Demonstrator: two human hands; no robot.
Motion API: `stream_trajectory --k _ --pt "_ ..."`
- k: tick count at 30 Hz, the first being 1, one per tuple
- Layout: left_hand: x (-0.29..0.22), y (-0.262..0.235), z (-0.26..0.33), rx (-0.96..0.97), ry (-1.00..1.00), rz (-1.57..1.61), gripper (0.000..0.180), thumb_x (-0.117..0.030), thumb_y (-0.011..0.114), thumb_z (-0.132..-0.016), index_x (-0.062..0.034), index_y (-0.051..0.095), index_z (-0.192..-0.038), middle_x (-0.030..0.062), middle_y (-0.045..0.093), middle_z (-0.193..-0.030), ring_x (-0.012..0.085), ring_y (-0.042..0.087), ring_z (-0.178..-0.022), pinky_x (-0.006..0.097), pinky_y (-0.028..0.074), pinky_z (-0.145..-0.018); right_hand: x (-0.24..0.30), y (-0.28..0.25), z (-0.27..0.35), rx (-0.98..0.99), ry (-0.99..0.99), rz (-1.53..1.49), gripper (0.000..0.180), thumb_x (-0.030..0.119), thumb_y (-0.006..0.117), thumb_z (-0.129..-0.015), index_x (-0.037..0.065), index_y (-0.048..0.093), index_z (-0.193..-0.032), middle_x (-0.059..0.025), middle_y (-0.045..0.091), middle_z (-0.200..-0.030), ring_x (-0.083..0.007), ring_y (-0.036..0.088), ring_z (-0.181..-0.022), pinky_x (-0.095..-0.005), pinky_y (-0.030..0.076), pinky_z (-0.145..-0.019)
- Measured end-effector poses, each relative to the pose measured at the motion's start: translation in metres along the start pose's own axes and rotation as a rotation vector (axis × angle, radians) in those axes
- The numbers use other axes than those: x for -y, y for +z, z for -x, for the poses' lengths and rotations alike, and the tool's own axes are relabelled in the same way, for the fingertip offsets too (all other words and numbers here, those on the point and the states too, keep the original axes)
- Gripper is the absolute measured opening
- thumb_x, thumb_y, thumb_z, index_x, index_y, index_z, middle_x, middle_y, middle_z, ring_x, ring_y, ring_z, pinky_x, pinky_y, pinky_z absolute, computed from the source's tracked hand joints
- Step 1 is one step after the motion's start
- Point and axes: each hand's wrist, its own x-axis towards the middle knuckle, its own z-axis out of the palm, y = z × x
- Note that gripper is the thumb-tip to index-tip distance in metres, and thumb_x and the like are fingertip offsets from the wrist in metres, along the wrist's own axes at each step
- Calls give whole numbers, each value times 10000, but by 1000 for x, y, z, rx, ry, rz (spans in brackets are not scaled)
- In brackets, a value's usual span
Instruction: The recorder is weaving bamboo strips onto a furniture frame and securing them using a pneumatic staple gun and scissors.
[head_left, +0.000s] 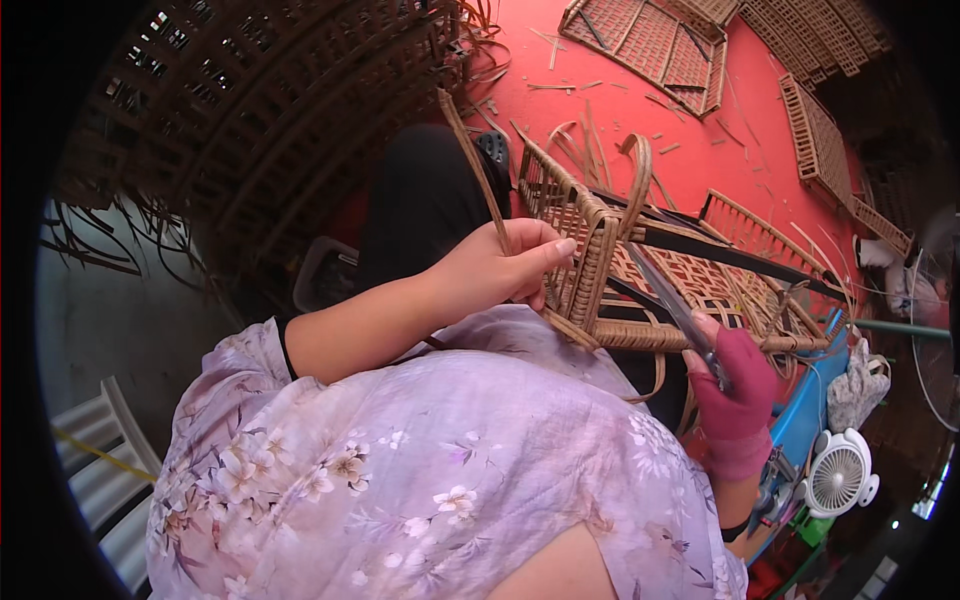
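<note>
A woven rattan frame (640, 335) with black bars rests on its side across my lap. At its left corner is my left hand (505, 265), thumb and fingers pinched together around a flat rattan strip (470, 150). The strip's long end sticks up past the knuckles; how it runs behind the fingers is hidden. My right hand (735, 385), in a pink fingerless glove, is closed round a long, pointed metal tool (665, 285). The tool's tip points up and left toward the frame's corner; its handle is mostly covered by the hand, so its exact kind cannot be told.
Strip scraps (590, 85) litter the red floor. Other woven pieces (650, 45) lie at the far side, and a large woven piece (260, 110) stands at the far left. On the right are a blue surface (795, 415), a small white fan (840, 475) and a grey cloth (857, 385).
</note>
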Motion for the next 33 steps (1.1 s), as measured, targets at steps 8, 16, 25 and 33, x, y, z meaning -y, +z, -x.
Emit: stream_trajectory --k 8,16,25,33 --pt "-9 17 -15 -169 348 -149 456 -275 646 -994 -1 511 -1332 -8 582 -689 50 554 -537 233 432 -461 6 -2 -9 -9 -23 73 518 -48 758 -756 122 696 -1241 -113 649 -865 -253 648 -717 -327 505 -635" --pt "-1 16 -35 -33 441 -100 317 -254 530 -1060 -60 632 -1290 -33 551 -599 46 484 -449 212 359 -408 46 -25 -19 120 56 323 508 52 757 -754 161 674 -1243 -105 628 -839 -300 647 -700 -390 489 -580" --pt "11 17 -37 16 390 102 333 -294 484 -1079 -67 632 -1273 -65 456 -617 32 396 -478 218 302 -446 95 -40 -51 313 62 607 509 -18 692 -723 131 658 -1209 -131 644 -851 -366 649 -708 -430 495 -594" --pt "15 16 -38 19 420 84 328 -292 457 -1088 -78 622 -1275 -61 498 -666 25 388 -484 205 292 -444 85 -32 -47 216 28 403 426 -12 696 -764 84 666 -1178 -122 639 -817 -337 650 -697 -412 502 -595"
